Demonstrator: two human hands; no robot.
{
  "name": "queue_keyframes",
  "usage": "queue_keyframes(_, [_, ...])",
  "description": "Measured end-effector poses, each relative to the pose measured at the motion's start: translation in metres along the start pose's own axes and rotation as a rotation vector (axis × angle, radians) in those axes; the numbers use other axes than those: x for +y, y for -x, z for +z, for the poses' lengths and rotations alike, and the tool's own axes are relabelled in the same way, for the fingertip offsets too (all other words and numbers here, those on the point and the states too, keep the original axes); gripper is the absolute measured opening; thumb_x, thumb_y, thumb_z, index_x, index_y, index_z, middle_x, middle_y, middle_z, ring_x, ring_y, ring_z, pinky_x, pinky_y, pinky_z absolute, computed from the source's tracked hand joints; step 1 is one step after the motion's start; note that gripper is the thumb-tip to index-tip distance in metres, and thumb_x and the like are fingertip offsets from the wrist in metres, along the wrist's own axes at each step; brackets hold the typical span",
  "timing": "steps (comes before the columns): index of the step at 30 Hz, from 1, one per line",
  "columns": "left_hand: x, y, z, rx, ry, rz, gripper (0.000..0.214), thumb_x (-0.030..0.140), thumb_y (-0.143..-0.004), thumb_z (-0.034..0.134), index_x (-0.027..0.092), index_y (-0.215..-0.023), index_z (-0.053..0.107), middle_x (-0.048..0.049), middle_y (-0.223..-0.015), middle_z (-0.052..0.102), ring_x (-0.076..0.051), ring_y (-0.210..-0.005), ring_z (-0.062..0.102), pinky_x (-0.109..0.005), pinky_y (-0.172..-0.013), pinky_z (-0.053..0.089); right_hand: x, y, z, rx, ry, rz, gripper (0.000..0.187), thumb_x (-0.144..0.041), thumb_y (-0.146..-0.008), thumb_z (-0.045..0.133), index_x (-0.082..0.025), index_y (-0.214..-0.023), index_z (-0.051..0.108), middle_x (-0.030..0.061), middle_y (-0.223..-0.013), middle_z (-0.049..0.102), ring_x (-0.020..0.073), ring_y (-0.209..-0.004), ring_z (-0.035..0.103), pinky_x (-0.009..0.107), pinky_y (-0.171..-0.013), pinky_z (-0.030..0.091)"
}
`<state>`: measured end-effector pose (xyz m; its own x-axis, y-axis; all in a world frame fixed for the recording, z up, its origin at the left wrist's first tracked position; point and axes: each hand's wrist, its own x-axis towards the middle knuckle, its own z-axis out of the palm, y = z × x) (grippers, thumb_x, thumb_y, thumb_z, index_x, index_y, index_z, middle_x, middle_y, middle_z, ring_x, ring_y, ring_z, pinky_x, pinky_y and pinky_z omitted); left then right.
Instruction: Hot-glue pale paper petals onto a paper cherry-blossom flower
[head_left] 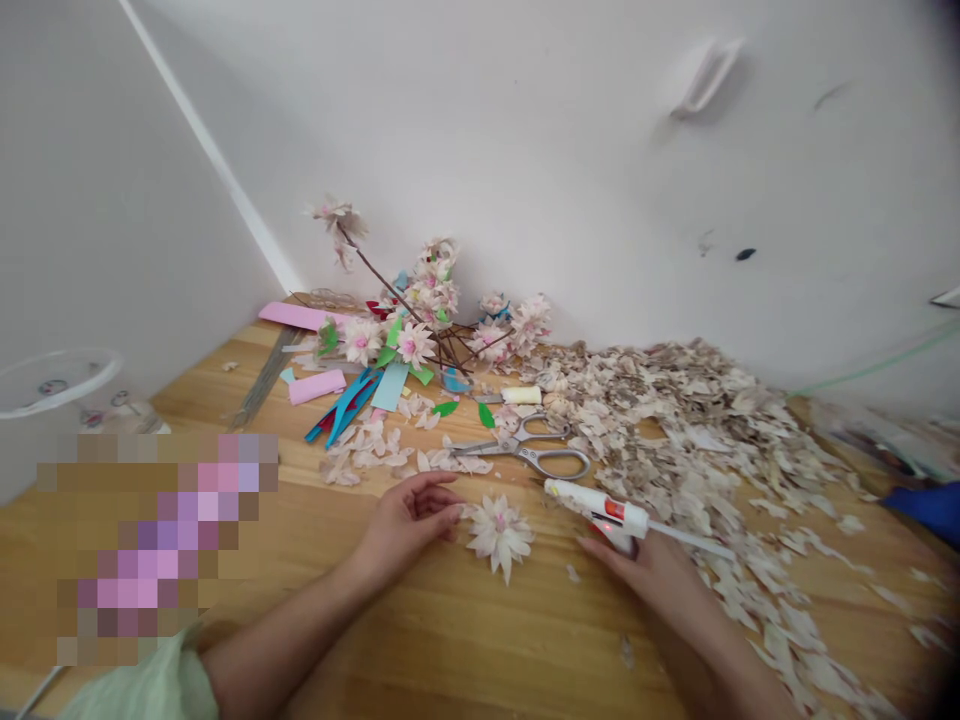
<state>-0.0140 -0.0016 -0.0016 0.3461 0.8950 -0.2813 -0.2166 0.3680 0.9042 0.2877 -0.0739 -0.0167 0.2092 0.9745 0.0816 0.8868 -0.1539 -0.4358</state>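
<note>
My left hand rests on the wooden tabletop, its fingertips close beside a loose pale pink paper flower and holding nothing. My right hand grips the handle of a white hot glue gun, which has a red light and a glue stick sticking out at the back. Just above the flower lie steel scissors with their blades closed. Beyond them stands a branch bearing several paper blossoms.
A large heap of cut paper petals spreads across the right of the table. Pink and teal paper strips and a bundle of wires lie at the back left. White walls meet behind. A clear plastic disc stands at the left.
</note>
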Motion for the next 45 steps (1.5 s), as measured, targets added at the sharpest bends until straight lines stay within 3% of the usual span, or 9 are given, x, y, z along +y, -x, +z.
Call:
queue_keyframes(4, [-0.002, -0.002, -0.001, 0.004, 0.01, 0.035, 0.058, 0.034, -0.046, 0.086, 0.015, -0.094, 0.059, 0.0027, -0.068, 0.063, -0.01, -0.061, 0.059, -0.024, -0.059, 0.05, -0.001, 0.035, -0.026, 0.157, 0.248, -0.014, 0.051, -0.067, -0.069, 0.054, -0.019, -0.086, 0.063, 0.0148, -0.088, 0.069, 0.0363, -0.085, 0.064, 0.049, -0.075, 0.05])
queue_keyframes(7, [-0.004, -0.004, 0.001, -0.015, -0.002, 0.049, 0.054, 0.033, -0.048, 0.085, 0.015, -0.091, 0.059, 0.004, -0.065, 0.061, -0.008, -0.058, 0.057, -0.022, -0.058, 0.049, -0.023, 0.052, -0.03, 0.012, 0.165, -0.059, 0.036, -0.059, -0.078, 0.053, -0.024, -0.083, 0.061, 0.0042, -0.069, 0.065, 0.0237, -0.063, 0.063, 0.036, -0.06, 0.051])
queue_keyframes(12, [-0.007, -0.001, 0.003, -0.053, -0.05, 0.046, 0.054, 0.035, -0.05, 0.083, 0.014, -0.094, 0.059, 0.0029, -0.066, 0.059, -0.009, -0.057, 0.054, -0.021, -0.05, 0.047, -0.091, 0.02, -0.003, -0.12, -0.064, -0.32, 0.02, -0.031, -0.087, 0.051, -0.021, -0.103, 0.058, 0.004, -0.081, 0.065, 0.0194, -0.072, 0.062, 0.032, -0.067, 0.049])
queue_keyframes(15, [-0.008, 0.0, 0.0, -0.051, -0.081, 0.047, 0.053, 0.034, -0.052, 0.081, 0.014, -0.095, 0.059, 0.0025, -0.067, 0.058, -0.009, -0.056, 0.052, -0.019, -0.044, 0.044, -0.113, -0.001, 0.014, -0.168, -0.079, -0.413, 0.017, -0.019, -0.083, 0.054, -0.019, -0.099, 0.059, 0.0026, -0.077, 0.064, 0.0188, -0.07, 0.061, 0.031, -0.066, 0.049])
queue_keyframes(19, [-0.009, 0.0, -0.003, -0.037, -0.107, 0.045, 0.049, 0.033, -0.054, 0.079, 0.015, -0.095, 0.059, 0.0019, -0.069, 0.057, -0.009, -0.054, 0.05, -0.016, -0.036, 0.038, -0.111, -0.002, 0.025, -0.095, -0.13, -0.489, 0.01, -0.016, -0.085, 0.049, -0.021, -0.08, 0.056, 0.0008, -0.07, 0.062, 0.0159, -0.062, 0.06, 0.027, -0.058, 0.048])
queue_keyframes(25, [-0.007, 0.003, 0.003, -0.019, -0.175, 0.088, 0.044, 0.033, -0.059, 0.075, 0.016, -0.097, 0.059, 0.001, -0.071, 0.056, -0.011, -0.057, 0.051, -0.016, -0.035, 0.038, -0.106, 0.006, 0.025, 0.106, -0.214, -0.608, 0.01, -0.017, -0.088, 0.046, -0.021, -0.083, 0.054, 0.0009, -0.069, 0.061, 0.0148, -0.058, 0.059, 0.025, -0.053, 0.048])
queue_keyframes(30, [-0.005, 0.008, 0.007, 0.004, -0.246, 0.152, 0.042, 0.026, -0.062, 0.071, 0.017, -0.101, 0.057, 0.0008, -0.071, 0.057, -0.011, -0.06, 0.053, -0.015, -0.04, 0.038, -0.112, 0.009, 0.025, 0.113, -0.218, -0.655, 0.011, -0.012, -0.087, 0.047, -0.02, -0.084, 0.053, 0.0003, -0.069, 0.06, 0.0144, -0.06, 0.058, 0.025, -0.056, 0.048])
queue_keyframes(38, [-0.005, 0.007, 0.006, -0.026, -0.185, 0.052, 0.051, 0.028, -0.058, 0.074, 0.017, -0.102, 0.049, 0.0013, -0.07, 0.058, -0.014, -0.063, 0.055, -0.015, -0.035, 0.038, -0.12, 0.012, 0.027, 0.193, -0.189, -0.782, 0.016, -0.007, -0.085, 0.045, -0.02, -0.084, 0.054, 0.0031, -0.07, 0.061, 0.017, -0.065, 0.057, 0.027, -0.058, 0.048])
queue_keyframes(45, [-0.002, 0.007, 0.004, 0.001, -0.21, 0.07, 0.048, 0.027, -0.059, 0.073, 0.019, -0.098, 0.048, 0.0029, -0.068, 0.058, -0.013, -0.062, 0.056, -0.015, -0.038, 0.037, -0.123, 0.012, 0.027, 0.194, -0.194, -0.8, 0.017, -0.005, -0.084, 0.045, -0.019, -0.082, 0.054, 0.004, -0.07, 0.062, 0.0178, -0.066, 0.057, 0.028, -0.058, 0.049])
